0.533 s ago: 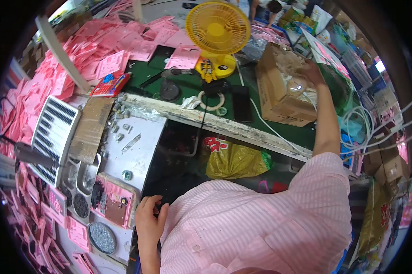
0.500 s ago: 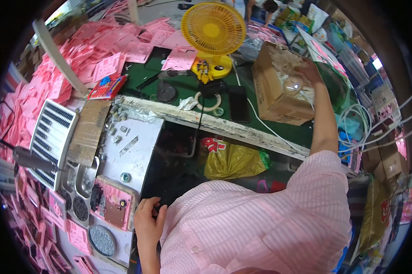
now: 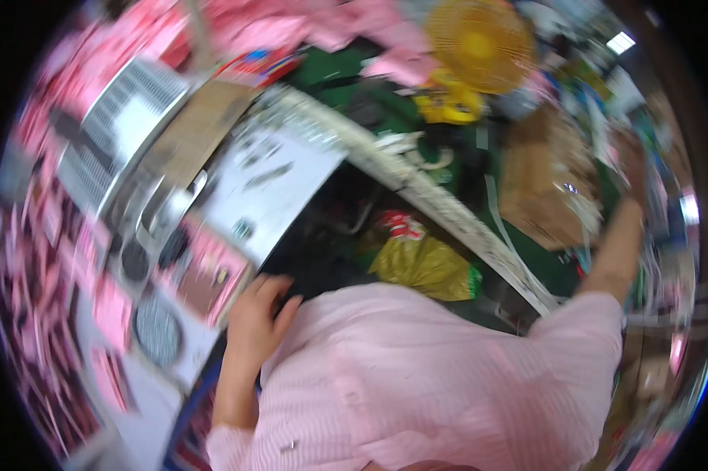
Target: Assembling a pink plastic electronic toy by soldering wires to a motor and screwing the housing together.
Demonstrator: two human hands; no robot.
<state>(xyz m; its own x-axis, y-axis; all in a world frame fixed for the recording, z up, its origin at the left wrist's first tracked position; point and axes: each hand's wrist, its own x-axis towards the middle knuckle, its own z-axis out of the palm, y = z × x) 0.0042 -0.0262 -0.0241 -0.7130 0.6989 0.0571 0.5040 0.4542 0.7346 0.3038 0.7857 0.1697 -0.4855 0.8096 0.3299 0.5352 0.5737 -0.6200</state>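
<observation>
My left hand point(image 3: 258, 318) rests by the edge of the white work table, its thumb apart from loosely bent fingers and nothing seen in it. Beside it lies a pink plastic panel point(image 3: 209, 275) on a small board. My right arm stretches out to the far right. There my right hand point(image 3: 628, 157) is just past an open cardboard box point(image 3: 538, 177), smeared by motion, so its fingers and anything in them cannot be made out. Clear wrapping shows at the box's right side.
A yellow fan point(image 3: 479, 43) stands on the green bench. Metal trays point(image 3: 165, 208), a round dish point(image 3: 158, 334) and a brown cardboard piece point(image 3: 201, 129) lie to the left. Pink panels are heaped far left. A yellow bag point(image 3: 424, 267) sits below the bench edge.
My right hand has left the opening of the cardboard box and moved to its far right side. The whole view has turned and blurred. My left hand stays by the table edge.
</observation>
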